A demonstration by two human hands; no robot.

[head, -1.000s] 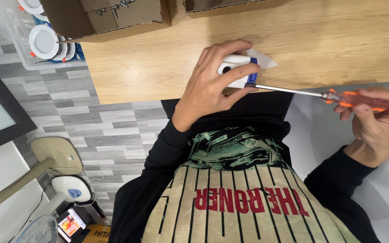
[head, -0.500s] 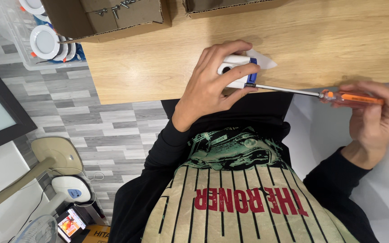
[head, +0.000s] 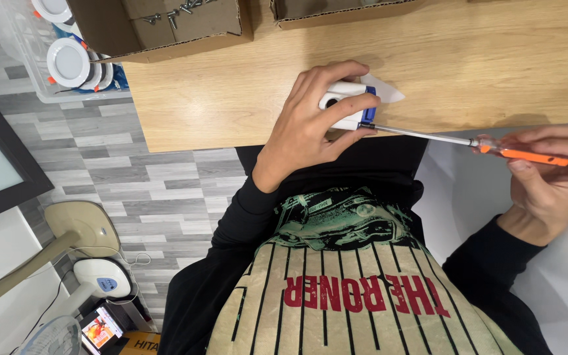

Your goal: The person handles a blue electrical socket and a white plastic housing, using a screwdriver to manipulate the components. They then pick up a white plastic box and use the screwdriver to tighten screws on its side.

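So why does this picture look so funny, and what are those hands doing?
The camera sits on a person's head and looks straight down, so you see their own striped shirt and both hands. The left hand grips a small white and blue gadget at the edge of a wooden table. The right hand holds a long screwdriver with an orange handle; its thin metal tip touches the gadget. Further along the table are open cardboard boxes, one with a few screws inside. Beside the table, a clear tub holds round white lamps. Below is grey floor.
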